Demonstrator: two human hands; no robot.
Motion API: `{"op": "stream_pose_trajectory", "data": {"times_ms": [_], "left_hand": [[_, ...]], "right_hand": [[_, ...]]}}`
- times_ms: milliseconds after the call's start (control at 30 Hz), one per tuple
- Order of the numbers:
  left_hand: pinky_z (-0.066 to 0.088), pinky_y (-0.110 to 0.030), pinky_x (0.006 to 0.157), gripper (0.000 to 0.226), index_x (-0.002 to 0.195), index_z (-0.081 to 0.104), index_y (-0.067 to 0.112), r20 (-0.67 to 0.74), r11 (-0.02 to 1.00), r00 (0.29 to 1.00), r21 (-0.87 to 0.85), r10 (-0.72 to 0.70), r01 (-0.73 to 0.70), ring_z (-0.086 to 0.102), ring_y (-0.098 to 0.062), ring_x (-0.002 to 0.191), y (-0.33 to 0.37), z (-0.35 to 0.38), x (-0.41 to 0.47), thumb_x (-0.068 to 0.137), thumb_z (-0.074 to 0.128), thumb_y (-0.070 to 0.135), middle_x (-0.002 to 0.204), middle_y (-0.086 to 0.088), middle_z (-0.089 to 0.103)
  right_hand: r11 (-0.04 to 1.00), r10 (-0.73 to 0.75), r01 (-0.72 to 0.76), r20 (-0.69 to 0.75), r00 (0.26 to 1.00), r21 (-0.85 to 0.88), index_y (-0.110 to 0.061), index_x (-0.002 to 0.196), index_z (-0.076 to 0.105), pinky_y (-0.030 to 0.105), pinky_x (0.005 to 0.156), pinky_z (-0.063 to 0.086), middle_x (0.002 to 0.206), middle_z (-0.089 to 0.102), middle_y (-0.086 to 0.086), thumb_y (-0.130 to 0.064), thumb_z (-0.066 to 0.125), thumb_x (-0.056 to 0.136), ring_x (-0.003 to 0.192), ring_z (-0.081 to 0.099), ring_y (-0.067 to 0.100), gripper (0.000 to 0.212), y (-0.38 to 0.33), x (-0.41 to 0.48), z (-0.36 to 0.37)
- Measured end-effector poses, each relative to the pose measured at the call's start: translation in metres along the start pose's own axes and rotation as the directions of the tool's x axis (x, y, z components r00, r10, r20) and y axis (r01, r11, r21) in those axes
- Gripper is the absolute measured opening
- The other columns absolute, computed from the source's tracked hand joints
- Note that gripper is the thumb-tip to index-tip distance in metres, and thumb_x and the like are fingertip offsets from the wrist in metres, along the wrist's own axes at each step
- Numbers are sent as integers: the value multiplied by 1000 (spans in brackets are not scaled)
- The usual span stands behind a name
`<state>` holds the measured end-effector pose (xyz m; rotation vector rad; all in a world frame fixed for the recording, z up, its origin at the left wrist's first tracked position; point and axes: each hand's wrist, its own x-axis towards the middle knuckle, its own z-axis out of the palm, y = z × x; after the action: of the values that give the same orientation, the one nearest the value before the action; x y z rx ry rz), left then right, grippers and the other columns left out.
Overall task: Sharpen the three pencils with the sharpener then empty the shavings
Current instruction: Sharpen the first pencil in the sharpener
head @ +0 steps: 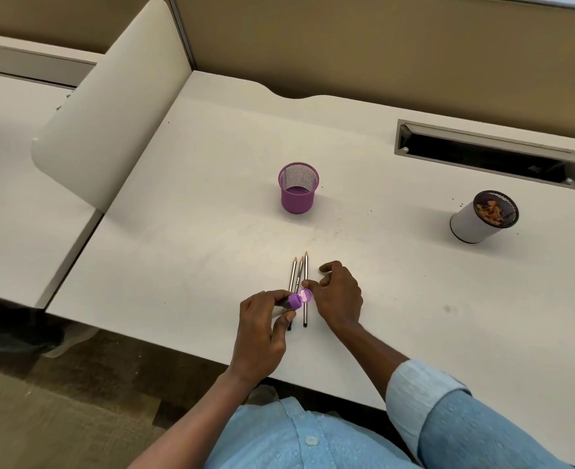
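On the desk [211,231], three pencils [299,275], two cups, left hand [262,333] gripping sharpener [298,299], right hand [338,296] pinching its lid.

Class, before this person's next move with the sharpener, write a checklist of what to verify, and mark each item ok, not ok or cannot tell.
1. Sharpener held in the left hand: ok.
2. Sharpener lid flipped open, right hand at it: ok.
3. Three pencils on the desk, side by side: ok.
4. All three tips sharp: cannot tell.
5. White cup for shavings upright, holding shavings: ok.
6. Shavings left in the sharpener: cannot tell.
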<state>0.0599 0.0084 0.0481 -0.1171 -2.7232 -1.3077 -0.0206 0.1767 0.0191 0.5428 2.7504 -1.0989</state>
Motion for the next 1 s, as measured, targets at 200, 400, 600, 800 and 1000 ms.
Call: {"op": "stream_pose_trajectory", "data": {"times_ms": [200,400,600,800,1000], "left_hand": [[50,-32,96,31,123,69,13,2,1000,1000,1,19,-19,50,8,108,2,1,-4,93,70,18,115,2,74],[51,-35,95,31,124,69,15,16,1000,999,-10,29,-29,48,12,111,4,7,-2,93,70,18,116,3,74],[51,-33,94,28,125,67,18,26,999,1000,-34,14,-13,53,5,108,9,18,6,98,69,14,118,16,69],[47,-12,88,30,123,67,15,79,997,996,-65,41,-36,67,-11,98,19,23,20,96,73,3,114,14,74],[57,-22,89,33,124,65,18,119,988,990,-145,72,-54,75,-10,102,26,26,31,97,71,-1,114,9,77]], "right_hand": [[999,13,-15,-41,999,-38,-25,109,69,34,79,52,103,68,-5,-39,80,87,95,67,17,29,10,-6,-9],[979,-50,22,-136,989,-201,-24,100,80,35,72,51,99,69,1,-27,70,92,95,67,27,13,30,-14,-22],[981,-190,182,-157,969,-65,-23,92,75,44,87,46,93,73,-6,-14,76,88,90,69,23,10,53,-13,-51],[923,-359,373,-136,923,93,-20,95,76,25,81,51,92,78,-14,-9,79,91,84,71,5,12,53,-15,-107],[874,-483,485,-69,873,17,-30,98,77,39,87,47,93,74,-17,-12,79,92,90,68,9,19,64,-23,-132]]}}
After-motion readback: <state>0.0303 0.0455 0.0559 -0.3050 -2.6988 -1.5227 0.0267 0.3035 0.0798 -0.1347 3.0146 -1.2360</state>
